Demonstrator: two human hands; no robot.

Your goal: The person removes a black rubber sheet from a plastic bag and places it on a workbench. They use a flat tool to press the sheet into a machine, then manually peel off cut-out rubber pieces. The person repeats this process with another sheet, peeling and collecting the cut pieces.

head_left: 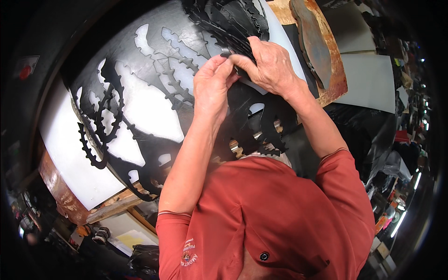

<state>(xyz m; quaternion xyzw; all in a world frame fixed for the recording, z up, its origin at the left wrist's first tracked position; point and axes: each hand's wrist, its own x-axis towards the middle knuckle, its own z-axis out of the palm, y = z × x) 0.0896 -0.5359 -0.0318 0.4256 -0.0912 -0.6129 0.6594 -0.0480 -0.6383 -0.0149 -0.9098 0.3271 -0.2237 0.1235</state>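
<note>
In my right hand (275,67) is a bundle of thin black cut pieces (224,21) with notched edges, the fingers closed round it. The fingers of my left hand (212,88) pinch at the near end of that bundle, touching my right thumb. A small dark bit shows at the left fingertips; its full shape is hidden. Under both hands spreads a black sheet (154,123) full of cut-outs with toothed edges, through which white shows. Loose notched strips of it (100,123) curl up at the left.
A white board (70,154) lies under the sheet. At the upper right, a long, curved, greyish slab (315,42) rests on a worn wooden board (338,77). Pale sheets (368,84) lie beyond it. A wooden bar (112,207) runs below the white board's near edge.
</note>
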